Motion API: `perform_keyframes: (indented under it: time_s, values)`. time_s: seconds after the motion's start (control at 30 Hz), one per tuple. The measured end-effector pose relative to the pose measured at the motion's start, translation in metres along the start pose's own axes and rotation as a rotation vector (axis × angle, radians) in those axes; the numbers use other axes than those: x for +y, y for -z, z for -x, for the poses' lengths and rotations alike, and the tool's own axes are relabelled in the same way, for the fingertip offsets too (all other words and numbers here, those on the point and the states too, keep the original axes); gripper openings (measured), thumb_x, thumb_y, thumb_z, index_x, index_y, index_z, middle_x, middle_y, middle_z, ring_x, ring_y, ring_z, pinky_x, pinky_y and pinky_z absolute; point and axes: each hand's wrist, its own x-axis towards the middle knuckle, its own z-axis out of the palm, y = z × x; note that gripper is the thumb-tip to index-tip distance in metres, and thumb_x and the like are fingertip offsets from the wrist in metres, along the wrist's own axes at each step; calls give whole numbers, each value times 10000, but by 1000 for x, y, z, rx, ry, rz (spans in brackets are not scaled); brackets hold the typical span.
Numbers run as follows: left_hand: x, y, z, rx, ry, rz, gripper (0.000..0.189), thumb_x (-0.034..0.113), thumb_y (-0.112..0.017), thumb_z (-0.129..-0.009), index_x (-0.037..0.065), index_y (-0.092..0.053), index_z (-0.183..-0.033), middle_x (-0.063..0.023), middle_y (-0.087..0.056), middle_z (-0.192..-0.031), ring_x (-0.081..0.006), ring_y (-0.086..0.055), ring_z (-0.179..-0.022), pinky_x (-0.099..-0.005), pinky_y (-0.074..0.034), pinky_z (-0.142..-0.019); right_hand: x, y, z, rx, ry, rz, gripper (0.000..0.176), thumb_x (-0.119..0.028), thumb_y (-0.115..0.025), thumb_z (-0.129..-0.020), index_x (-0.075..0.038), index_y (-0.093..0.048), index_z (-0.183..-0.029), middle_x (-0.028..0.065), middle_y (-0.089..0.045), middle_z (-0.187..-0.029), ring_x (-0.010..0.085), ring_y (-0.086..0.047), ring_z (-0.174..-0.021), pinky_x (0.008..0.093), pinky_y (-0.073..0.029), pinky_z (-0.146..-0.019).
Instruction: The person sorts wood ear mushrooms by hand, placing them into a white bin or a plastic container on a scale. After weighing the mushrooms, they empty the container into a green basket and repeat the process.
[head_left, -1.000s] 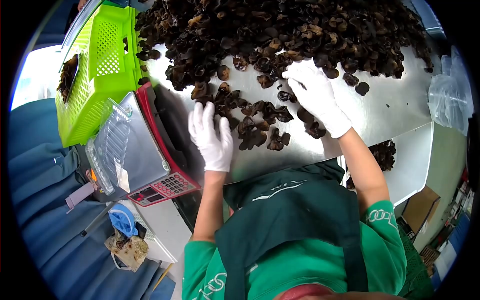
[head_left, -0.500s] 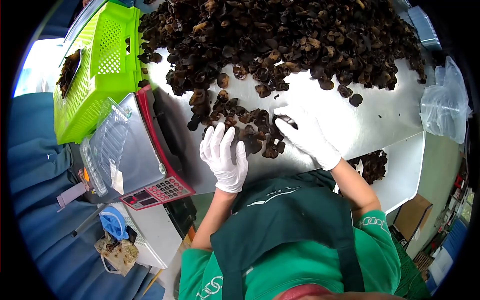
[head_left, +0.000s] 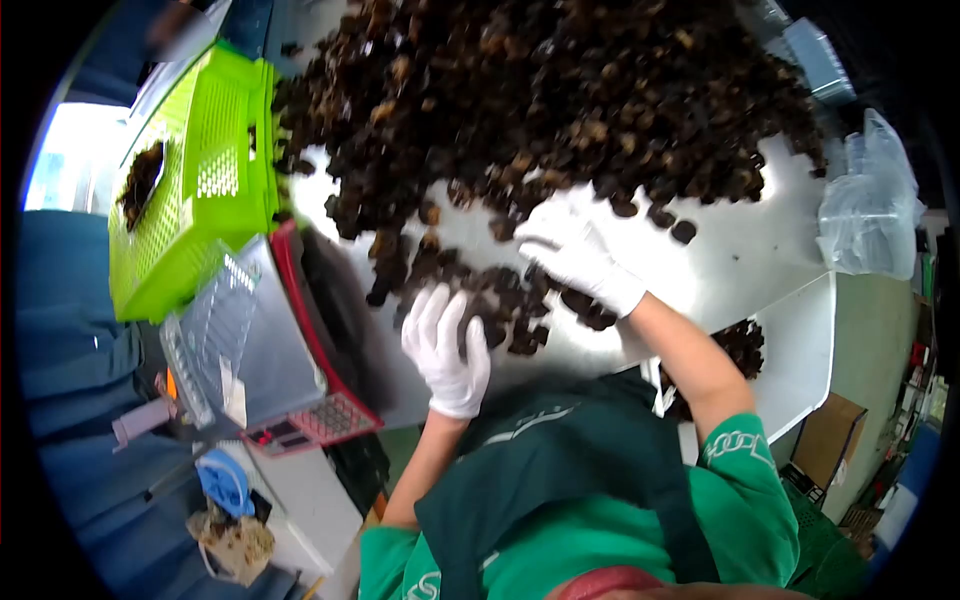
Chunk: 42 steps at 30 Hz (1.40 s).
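Note:
A large heap of dark brown wood ear mushrooms (head_left: 560,90) covers the far side of the metal table (head_left: 700,255). Nearer to me lies a smaller group of wood ear mushrooms (head_left: 510,300). My left hand (head_left: 445,350), in a white glove, rests at the near left edge of this group, fingers stretched and thumb apart. My right hand (head_left: 580,255), also gloved, reaches over the gap between the small group and the heap. Its fingers are extended toward the heap's near edge, and I see nothing held in it. Several mushrooms lie just under its wrist side.
At left stand a bright green basket (head_left: 200,240) and a red-edged scale (head_left: 335,415) bearing clear plastic trays (head_left: 235,335). A white bin (head_left: 800,350) with mushrooms sits below the table's right edge. Clear plastic bags (head_left: 870,205) hang at the right.
My right hand has moved away from me and slightly left, off the small group toward the heap. My left hand stays beside the group. The whole view has shifted a little.

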Motion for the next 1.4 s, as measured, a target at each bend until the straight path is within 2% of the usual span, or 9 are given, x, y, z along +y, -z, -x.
perform_keyframes:
  time_s: [0.17, 0.87, 1.03, 1.1, 1.17, 1.23, 1.3, 1.37, 1.4]
  values:
    - [4, -5, -5, 5, -37, 3, 408, 10, -708, -842, 53, -665, -1246, -143, -631, -1321, -376, -546, -1286, -474, -384, -1113, 12, -12, 4, 53, 223, 247, 113, -161, -608, -931, -76, -677, -960, 109, -621, -943, 308, -612, -911, 414, -534, -807]
    - [5, 6, 4, 58, -31, 34, 345, 52, -707, -877, 44, -677, -1221, -134, -654, -1261, -377, -552, -1280, -475, -379, -1110, 4, 53, 50, -230, -29, 395, 98, -140, -551, -937, -60, -588, -981, 141, -567, -943, 327, -576, -917, 440, -493, -810]
    - [0, 10, 4, 87, -76, 61, 367, 30, -728, -855, 58, -674, -1218, -131, -647, -1270, -382, -541, -1277, -486, -386, -1098, 12, 84, 87, -302, -10, 351, 124, -123, -539, -905, -53, -603, -985, 145, -576, -976, 320, -569, -934, 430, -488, -858]
    - [0, 14, 5, 101, -66, 58, 397, -10, -730, -833, 44, -667, -1222, -139, -650, -1260, -390, -547, -1263, -482, -398, -1093, 14, 103, 116, -240, -171, 91, 158, -79, -579, -867, -22, -671, -982, 169, -654, -960, 347, -636, -921, 452, -522, -845]
    - [-5, 17, 7, 96, -58, 57, 373, -47, -689, -861, 23, -659, -1226, -144, -661, -1266, -368, -554, -1278, -475, -410, -1113, -19, 141, 110, -944, -623, 709, 181, -47, -642, -800, -13, -741, -947, 202, -719, -910, 366, -710, -887, 470, -564, -803]
    - [-12, 18, 12, 92, -52, 53, 375, -43, -680, -880, 30, -662, -1247, -139, -657, -1277, -358, -552, -1297, -468, -412, -1111, -38, 177, 125, -1256, -679, 797, 174, -105, -697, -747, 9, -769, -857, 221, -711, -777, 424, -723, -802, 486, -581, -744]
    - [-22, 17, 15, 89, -82, 22, 400, -24, -709, -849, 25, -658, -1242, -137, -658, -1258, -387, -566, -1239, -492, -427, -1076, -32, 191, 136, -1206, -676, 874, 169, -152, -711, -753, -20, -766, -843, 209, -725, -821, 403, -723, -833, 477, -581, -774]
    - [-22, 15, 16, 66, -60, 0, 359, -2, -688, -885, 28, -670, -1243, -133, -658, -1266, -380, -564, -1252, -485, -421, -1084, -31, 184, 133, -754, -612, 720, 226, -184, -661, -852, -80, -756, -1029, 167, -746, -958, 382, -716, -887, 443, -581, -816]
    - [-21, 14, 14, 62, -65, 18, 354, -8, -690, -881, 26, -675, -1233, -133, -659, -1265, -378, -564, -1254, -483, -422, -1085, -34, 177, 139, -406, -524, 371, 307, -186, -616, -910, -63, -704, -1177, 154, -734, -1082, 366, -696, -986, 418, -573, -885]
